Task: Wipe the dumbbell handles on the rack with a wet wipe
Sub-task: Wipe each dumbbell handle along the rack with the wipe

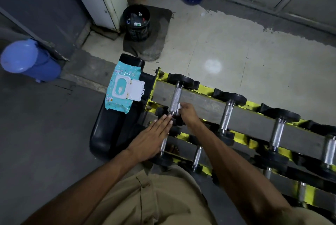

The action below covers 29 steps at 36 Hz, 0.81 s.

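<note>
The right hand [187, 112] is curled around a small white wet wipe [178, 106], pinching it against the near end of the leftmost dumbbell handle [175, 101] on the top row of the rack [205, 105]; only a corner of the wipe shows past the fingers. The left hand [151, 140] lies flat with fingers straight and together, its fingertips resting on the black end of that same dumbbell, just beside the right hand. The handle is a bright, knurled steel bar tilted slightly, with black weight heads at both ends. The rack is yellow-framed with grey rails, and more dumbbells sit along it to the right. Just left of the rack, a teal wipes packet [123, 91] with its white lid flipped open lies on a black padded bench [109, 133]. Farther off stands a black bin [136, 22].
</note>
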Each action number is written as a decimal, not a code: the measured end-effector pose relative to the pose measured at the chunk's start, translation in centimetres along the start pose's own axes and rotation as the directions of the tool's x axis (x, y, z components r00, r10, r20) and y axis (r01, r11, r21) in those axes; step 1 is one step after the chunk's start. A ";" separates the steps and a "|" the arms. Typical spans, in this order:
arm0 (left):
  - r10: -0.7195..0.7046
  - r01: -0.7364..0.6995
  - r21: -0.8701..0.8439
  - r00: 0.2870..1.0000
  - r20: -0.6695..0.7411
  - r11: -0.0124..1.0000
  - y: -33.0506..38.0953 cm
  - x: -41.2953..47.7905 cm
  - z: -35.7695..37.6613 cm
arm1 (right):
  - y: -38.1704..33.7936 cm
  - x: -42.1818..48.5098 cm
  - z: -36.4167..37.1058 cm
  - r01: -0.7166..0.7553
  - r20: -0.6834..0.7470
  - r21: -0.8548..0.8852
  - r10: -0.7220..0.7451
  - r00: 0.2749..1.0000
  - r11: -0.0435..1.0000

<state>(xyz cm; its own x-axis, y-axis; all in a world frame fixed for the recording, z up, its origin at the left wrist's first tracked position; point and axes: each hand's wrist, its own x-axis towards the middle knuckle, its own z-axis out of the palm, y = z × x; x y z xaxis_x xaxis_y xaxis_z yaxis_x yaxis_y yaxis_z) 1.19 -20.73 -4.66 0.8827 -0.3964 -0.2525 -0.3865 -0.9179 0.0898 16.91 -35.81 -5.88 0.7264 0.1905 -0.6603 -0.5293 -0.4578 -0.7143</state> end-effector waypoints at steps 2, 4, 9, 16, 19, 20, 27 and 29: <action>0.001 -0.001 -0.005 1.000 0.015 1.000 0.0 -0.1 0.0 | 0.6 -0.1 -0.5 -0.003 0.047 -0.044 0.005 0.999 0.999; -0.021 0.021 0.001 1.000 0.011 1.000 0.3 0.0 -0.1 | 0.0 0.7 -1.2 0.002 0.069 -0.068 0.002 0.998 0.998; -0.109 0.108 -0.093 0.994 -0.010 0.990 1.2 1.2 -0.7 | -1.3 2.5 -1.4 -0.044 -0.050 0.260 0.059 0.997 0.965; -0.204 0.214 -0.150 0.976 0.081 0.965 2.6 3.1 -0.4 | 0.6 1.3 -0.4 -0.060 -0.048 0.159 0.069 0.996 0.985; -0.209 0.214 -0.126 0.977 0.052 0.969 2.9 3.0 -0.2 | -1.9 3.3 -0.9 -0.022 -0.149 0.320 0.074 0.986 0.947; -0.209 0.213 -0.123 0.977 0.046 0.969 2.9 3.0 -0.1 | -2.8 4.1 -1.0 -0.015 -0.187 0.371 0.090 0.978 0.929; -0.177 0.174 -0.084 0.984 -0.033 0.981 2.7 2.8 -0.8 | -1.8 0.6 0.6 0.201 -0.375 -0.005 -0.188 0.908 0.980; -0.186 0.180 -0.127 0.982 -0.042 0.975 2.6 3.0 -0.9 | -0.8 -0.9 0.0 0.292 -0.336 -0.178 -0.337 0.879 0.940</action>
<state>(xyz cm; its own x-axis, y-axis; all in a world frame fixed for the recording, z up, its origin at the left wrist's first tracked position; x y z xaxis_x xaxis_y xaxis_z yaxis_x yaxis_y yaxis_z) 3.09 -24.30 -4.30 0.9496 -0.2189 -0.2245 -0.1844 -0.9690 0.1647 16.70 -35.56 -4.70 0.9646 0.0300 -0.2618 -0.2069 -0.5291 -0.8229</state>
